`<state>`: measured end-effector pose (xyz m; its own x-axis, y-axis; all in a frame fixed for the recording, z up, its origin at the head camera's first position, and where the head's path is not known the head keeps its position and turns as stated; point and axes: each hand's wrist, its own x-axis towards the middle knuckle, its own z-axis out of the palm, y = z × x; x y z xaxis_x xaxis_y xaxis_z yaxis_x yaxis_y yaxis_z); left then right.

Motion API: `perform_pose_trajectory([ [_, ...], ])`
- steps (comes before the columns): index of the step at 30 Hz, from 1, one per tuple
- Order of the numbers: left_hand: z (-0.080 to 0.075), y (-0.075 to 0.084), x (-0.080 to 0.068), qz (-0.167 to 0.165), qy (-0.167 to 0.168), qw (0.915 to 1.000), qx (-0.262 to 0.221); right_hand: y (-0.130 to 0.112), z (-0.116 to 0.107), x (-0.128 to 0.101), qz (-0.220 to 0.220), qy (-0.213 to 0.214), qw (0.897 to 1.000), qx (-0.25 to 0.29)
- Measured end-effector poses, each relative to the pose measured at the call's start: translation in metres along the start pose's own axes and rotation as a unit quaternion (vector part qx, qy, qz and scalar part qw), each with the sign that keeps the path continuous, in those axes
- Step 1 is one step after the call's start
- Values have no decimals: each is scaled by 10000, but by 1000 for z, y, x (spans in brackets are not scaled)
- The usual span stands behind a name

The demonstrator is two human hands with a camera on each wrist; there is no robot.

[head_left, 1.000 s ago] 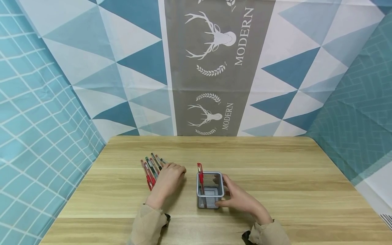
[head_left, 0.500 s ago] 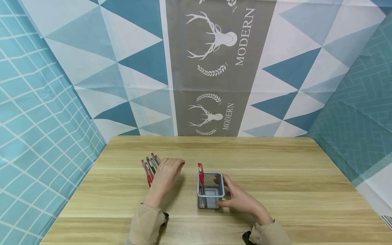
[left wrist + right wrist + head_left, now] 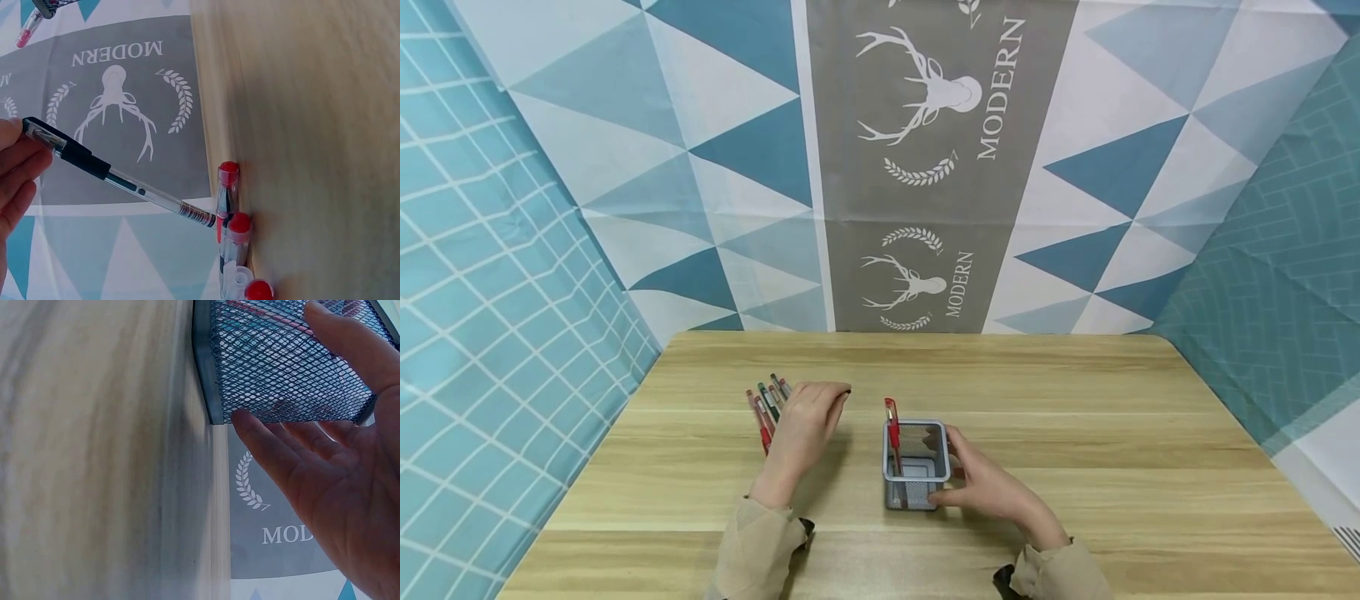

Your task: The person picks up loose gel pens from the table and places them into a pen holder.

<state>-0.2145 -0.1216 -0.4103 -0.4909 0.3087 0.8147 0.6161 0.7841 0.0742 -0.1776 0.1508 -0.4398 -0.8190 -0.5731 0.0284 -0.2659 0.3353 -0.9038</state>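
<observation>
- Wood-grain desk (image 3: 1075, 433) carries everything, with a blue triangle backdrop (image 3: 625, 167) behind it that has a grey strip with a white deer and "MODERN" down the middle.
- Left hand (image 3: 805, 425) is just right of a small fan of pens (image 3: 765, 406) lying flat on the desk, and it partly covers them.
- Its fingers are curled and pinching one pen (image 3: 119, 180). The wrist view shows it's a clear one with a black grip, held by the back end between the fingertips (image 3: 19, 156). Its tip points down at the red-capped ends of the lying pens (image 3: 231, 212).
- From the head view you only see a dark bit of that held pen (image 3: 846, 392) sticking out past the fingers.
- Mesh holder (image 3: 914, 463), grey and square, sits on the desk between the two hands, a little way right of the left one and touching the right one.
- Right hand (image 3: 988, 483) is up against the holder's right side. The fingers are fairly straight and spread along the mesh (image 3: 294, 362), and the thumb is at the near corner. So it's bracing the holder rather than wrapping it.
- One red pen (image 3: 891, 425) stands upright inside the holder, leaning on its left wall, cap end up above the rim.
- Beige sleeves (image 3: 752, 550) show on both wrists at the near edge of the desk.
</observation>
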Motion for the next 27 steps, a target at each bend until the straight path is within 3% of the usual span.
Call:
perform_pose_trajectory([
  [9,-3,1,2,-387,327,9986,-141,1,0,1,19,-30,10000,40],
  [19,-9,4,8,-422,844,9954,-189,2,-1,2,-19,-43,10000,12],
  [27,-19,14,15,-132,1348,9901,-365,2,-1,1,-77,-35,10000,19],
])
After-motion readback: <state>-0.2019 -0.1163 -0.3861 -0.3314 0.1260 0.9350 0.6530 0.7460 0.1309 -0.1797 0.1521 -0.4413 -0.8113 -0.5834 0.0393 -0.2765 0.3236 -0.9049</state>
